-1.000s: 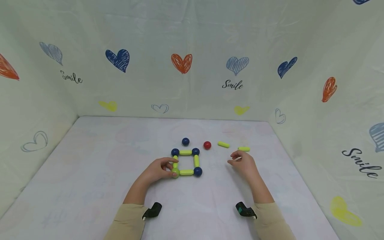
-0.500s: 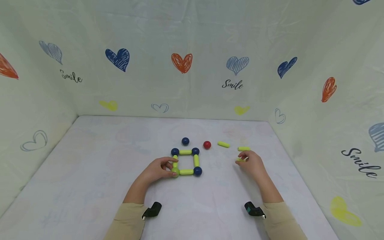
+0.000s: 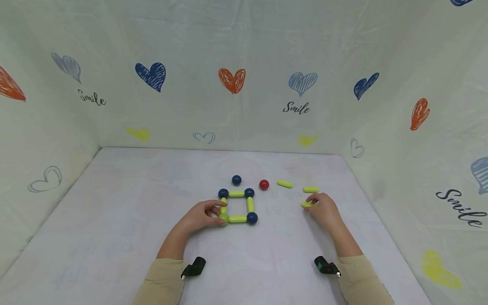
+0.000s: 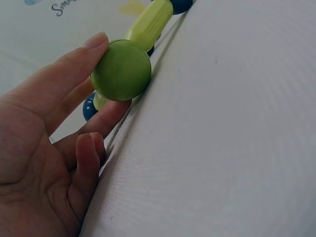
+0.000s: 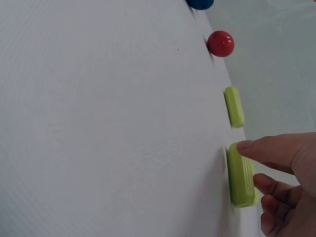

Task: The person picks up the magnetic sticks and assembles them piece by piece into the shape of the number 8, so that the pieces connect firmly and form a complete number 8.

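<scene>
lime rod (image 3: 306,204): right of centre in the head view, at our right hand (image 3: 325,210); we see its long axis run roughly left to right, one end facing the ball-and-rod square (image 3: 250,205).
gap to the square: the square lies left of the rod, well apart; our right hand is the nearer one to the rod.
right thumb and fingers: thumb on the rod, a fingertip at its side; we judge it a light pinch, contact partly hidden.
left hand (image 3: 200,214): clamped on the green ball (image 4: 121,70), the square's lower left corner.
second rod (image 3: 310,189): just above the first.
change: a second ago our right hand sat further left, no rod showing at its fingertips; now the rod's end pokes past them. our left hand and the square look unmoved.
</scene>
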### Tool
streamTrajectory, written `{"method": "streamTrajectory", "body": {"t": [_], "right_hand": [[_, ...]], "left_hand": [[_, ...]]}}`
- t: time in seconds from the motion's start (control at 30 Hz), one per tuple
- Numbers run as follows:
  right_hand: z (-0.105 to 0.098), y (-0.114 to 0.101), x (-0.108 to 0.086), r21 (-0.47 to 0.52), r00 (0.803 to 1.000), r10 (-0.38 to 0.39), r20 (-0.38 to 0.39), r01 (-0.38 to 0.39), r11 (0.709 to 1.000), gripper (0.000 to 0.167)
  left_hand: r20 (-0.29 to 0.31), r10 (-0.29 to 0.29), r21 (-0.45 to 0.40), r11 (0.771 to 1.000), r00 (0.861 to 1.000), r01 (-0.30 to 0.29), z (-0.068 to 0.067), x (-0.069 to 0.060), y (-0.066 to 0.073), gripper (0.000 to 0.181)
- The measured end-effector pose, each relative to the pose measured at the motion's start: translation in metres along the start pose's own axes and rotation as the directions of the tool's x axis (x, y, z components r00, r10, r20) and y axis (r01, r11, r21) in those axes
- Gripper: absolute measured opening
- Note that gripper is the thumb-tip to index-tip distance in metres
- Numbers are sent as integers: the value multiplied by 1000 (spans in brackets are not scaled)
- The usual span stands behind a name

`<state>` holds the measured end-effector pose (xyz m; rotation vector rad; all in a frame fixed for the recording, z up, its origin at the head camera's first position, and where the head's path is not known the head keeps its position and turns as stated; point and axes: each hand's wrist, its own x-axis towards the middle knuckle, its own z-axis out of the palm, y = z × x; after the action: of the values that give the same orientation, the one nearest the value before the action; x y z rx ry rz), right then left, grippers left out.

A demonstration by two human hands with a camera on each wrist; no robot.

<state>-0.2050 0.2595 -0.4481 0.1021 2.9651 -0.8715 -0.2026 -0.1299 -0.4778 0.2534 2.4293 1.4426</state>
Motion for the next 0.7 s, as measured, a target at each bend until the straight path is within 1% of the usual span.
{"method": "streamTrajectory", "body": {"t": [0.1,0.3,0.47,0.7], "right_hand": [[1,2,1,-3,1000,3,8,-3,1000,23],[4,7,4,-10,1000,11,12,-11,1000,21],[6,9,7,-19,1000,16,11,-15,1000,21],[4,6,5,-15,1000,2,9,-2,1000,21]], "left_hand": [[5,9,-9,1000,1000,-9,0,0,-1,50],[0,6,-1,1000,1000,-6,-1,1,-4,50],[-2,9,0,1000,1000,-9,0,2,-3,50],[0,18,-5,1000,1000,-18,0,1,-3,50]]}}
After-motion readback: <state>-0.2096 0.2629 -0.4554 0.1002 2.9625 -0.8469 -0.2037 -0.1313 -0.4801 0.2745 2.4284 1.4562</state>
